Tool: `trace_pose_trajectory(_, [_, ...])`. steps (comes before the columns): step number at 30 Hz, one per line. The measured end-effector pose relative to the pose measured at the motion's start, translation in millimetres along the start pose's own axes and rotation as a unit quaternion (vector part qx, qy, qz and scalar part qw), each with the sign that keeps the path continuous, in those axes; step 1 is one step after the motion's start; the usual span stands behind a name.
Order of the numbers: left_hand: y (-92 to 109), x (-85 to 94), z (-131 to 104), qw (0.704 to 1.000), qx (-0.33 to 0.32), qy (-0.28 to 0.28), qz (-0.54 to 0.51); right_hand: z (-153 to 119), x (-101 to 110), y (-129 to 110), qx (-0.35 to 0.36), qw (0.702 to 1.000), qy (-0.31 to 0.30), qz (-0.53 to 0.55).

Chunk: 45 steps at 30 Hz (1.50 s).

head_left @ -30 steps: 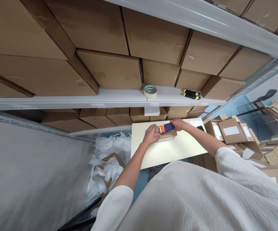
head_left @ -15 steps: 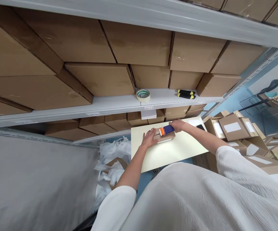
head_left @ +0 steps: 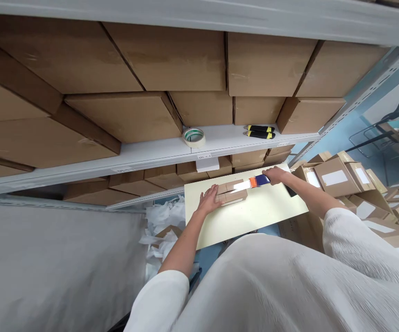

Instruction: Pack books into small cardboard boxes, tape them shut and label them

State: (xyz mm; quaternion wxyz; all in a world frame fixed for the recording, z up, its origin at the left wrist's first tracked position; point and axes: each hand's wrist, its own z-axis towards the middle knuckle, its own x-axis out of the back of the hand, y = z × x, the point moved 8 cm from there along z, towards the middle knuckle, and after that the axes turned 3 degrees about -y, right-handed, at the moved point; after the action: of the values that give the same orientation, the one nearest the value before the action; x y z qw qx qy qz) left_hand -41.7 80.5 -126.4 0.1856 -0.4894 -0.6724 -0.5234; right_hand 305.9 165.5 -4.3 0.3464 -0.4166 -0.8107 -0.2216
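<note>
A small cardboard box (head_left: 232, 195) lies on the pale yellow board (head_left: 220, 228). My left hand (head_left: 209, 200) rests on the box's left end, fingers spread over its top and side. To the right, my right hand (head_left: 276, 175) is closed round the blue end of a blue and orange item (head_left: 262, 180). A whitish strip (head_left: 241, 186) stretches from the orange part to the top of the box; part of the item is blurred out. A black object (head_left: 290, 190) lies on the board below my right wrist.
A tape roll (head_left: 194, 137) and two black and yellow cutters (head_left: 260, 132) lie on the shelf (head_left: 151, 154) in front, before stacked boxes. More boxes (head_left: 336, 177) with white labels stand at the right. White wrapping (head_left: 166, 214) is heaped left of the board.
My right hand has moved right with the blue and orange item, away from the box, and the whitish strip now shows between them. My left hand stays at the box. The view has shifted slightly.
</note>
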Motion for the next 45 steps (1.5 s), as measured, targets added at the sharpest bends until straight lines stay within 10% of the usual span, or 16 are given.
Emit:
trace_pose_trajectory(10, [2.2, -0.7, 0.5, 1.0, 0.014, -0.003, 0.009, 18.1, -32.0, 18.2, -0.009, 0.999, -0.016, 0.031])
trace_pose_trajectory(45, [9.1, -1.5, 8.6, 1.0, 0.018, -0.013, -0.003, 95.3, -4.3, -91.9, -0.04, 0.994, -0.097, -0.041])
